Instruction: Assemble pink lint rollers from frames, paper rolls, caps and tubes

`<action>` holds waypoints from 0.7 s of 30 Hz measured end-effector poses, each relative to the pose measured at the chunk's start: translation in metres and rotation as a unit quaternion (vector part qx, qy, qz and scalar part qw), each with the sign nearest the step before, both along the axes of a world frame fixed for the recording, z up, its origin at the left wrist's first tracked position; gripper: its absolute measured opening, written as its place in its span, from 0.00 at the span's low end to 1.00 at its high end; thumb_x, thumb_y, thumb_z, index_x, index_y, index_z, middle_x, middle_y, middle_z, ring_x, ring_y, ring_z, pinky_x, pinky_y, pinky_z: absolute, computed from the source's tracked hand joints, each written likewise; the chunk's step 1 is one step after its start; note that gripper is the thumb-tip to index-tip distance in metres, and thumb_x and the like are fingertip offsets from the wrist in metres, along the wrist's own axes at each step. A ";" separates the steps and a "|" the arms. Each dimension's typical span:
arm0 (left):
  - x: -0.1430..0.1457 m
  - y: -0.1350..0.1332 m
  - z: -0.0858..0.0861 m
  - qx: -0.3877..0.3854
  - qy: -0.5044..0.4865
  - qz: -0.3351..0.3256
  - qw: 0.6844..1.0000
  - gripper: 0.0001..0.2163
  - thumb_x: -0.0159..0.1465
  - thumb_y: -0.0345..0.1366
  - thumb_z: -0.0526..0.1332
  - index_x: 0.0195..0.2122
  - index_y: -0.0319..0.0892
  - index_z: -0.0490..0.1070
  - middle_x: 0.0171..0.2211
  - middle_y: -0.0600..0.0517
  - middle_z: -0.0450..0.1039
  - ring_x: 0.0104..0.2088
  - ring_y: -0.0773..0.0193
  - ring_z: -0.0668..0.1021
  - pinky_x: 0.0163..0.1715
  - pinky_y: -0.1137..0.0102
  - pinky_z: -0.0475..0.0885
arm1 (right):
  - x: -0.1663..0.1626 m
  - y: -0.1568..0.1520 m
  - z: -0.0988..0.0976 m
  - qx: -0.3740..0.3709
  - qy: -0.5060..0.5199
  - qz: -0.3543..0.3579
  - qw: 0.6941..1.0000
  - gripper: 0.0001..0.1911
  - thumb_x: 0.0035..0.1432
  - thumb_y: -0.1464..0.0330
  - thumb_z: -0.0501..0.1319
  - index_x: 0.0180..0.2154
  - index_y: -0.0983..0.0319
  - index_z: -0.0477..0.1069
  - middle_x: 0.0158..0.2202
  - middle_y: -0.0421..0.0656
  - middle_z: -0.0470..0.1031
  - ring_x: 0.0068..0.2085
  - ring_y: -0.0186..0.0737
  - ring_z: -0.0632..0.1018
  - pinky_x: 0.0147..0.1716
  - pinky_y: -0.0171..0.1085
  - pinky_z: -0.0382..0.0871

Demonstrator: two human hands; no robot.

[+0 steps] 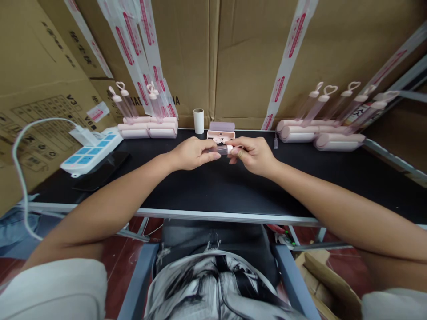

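Between my two hands, above the middle of the black table (207, 191), lies a clear tube (220, 150) with a pale pink cap, held sideways. My left hand (193, 153) is closed round its clear end. The fingers of my right hand (251, 154) pinch the capped end at the right. Just behind my fingers stands an open pink case (221, 133) with its lid raised; small round pale parts (217, 140) show at its front, partly hidden by my hands.
A white cardboard-like cylinder (199, 122) stands behind my left hand. Pink cases with heart-topped tubes stand at left (147, 128) and right (300, 132). A small clear piece (275, 143) lies near the right group. At left are a white power strip (91, 151) and a dark phone-like slab (102, 172).
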State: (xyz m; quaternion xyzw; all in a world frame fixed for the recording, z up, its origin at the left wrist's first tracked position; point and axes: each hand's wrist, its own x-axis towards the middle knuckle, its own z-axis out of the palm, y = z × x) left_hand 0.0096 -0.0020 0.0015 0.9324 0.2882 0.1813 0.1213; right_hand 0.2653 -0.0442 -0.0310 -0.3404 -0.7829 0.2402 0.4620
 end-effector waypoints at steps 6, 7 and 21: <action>0.001 -0.001 -0.004 0.088 0.089 0.058 0.990 0.21 0.74 0.55 0.58 0.48 0.43 0.80 0.29 0.50 0.80 0.29 0.59 0.79 0.30 0.68 0.60 | -0.010 0.005 -0.015 -0.194 0.132 0.033 0.972 0.30 0.55 0.42 0.77 0.40 0.61 0.79 0.26 0.40 0.82 0.22 0.39 0.82 0.24 0.36 0.80; 0.002 0.000 -0.006 0.111 0.109 0.070 0.985 0.21 0.74 0.55 0.59 0.49 0.43 0.81 0.33 0.48 0.83 0.32 0.57 0.81 0.30 0.68 0.59 | -0.012 0.007 -0.017 -0.251 0.159 0.038 0.954 0.28 0.56 0.44 0.78 0.38 0.61 0.77 0.25 0.40 0.81 0.21 0.38 0.81 0.23 0.36 0.80; 0.010 0.006 -0.018 0.061 0.154 0.070 0.984 0.21 0.74 0.54 0.60 0.56 0.48 0.83 0.49 0.47 0.84 0.46 0.53 0.84 0.37 0.65 0.65 | 0.011 0.026 -0.002 -0.338 -0.138 -0.068 0.929 0.17 0.72 0.58 0.66 0.32 0.60 0.75 0.21 0.40 0.78 0.17 0.34 0.74 0.14 0.30 0.62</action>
